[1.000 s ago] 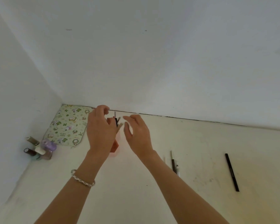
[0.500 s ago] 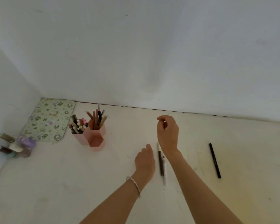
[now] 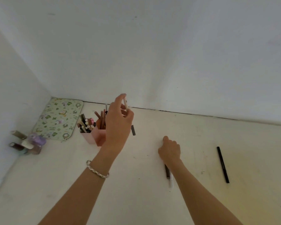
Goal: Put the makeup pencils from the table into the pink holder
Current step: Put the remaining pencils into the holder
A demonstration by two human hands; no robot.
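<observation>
The pink holder (image 3: pixel 98 138) stands at the back left of the table, full of several pencils. My left hand (image 3: pixel 118 125) is raised just right of it and grips a pale makeup pencil (image 3: pixel 126 103) with a dark lower end, held nearly upright. My right hand (image 3: pixel 169 150) is down on the table with its fingers curled over the far ends of a brown pencil (image 3: pixel 167 172) and a white pencil (image 3: pixel 171 182). Its grip is hidden. A black pencil (image 3: pixel 222 164) lies alone further right.
A green floral mat (image 3: pixel 58 117) lies in the back left corner. Several nail polish bottles (image 3: pixel 28 142) are grouped against the left wall. White walls close off the table at the back and left.
My left hand has lifted a pencil from the table and carried it up and left toward the holder. My right hand has dropped onto the far ends of the brown and white pencils.
</observation>
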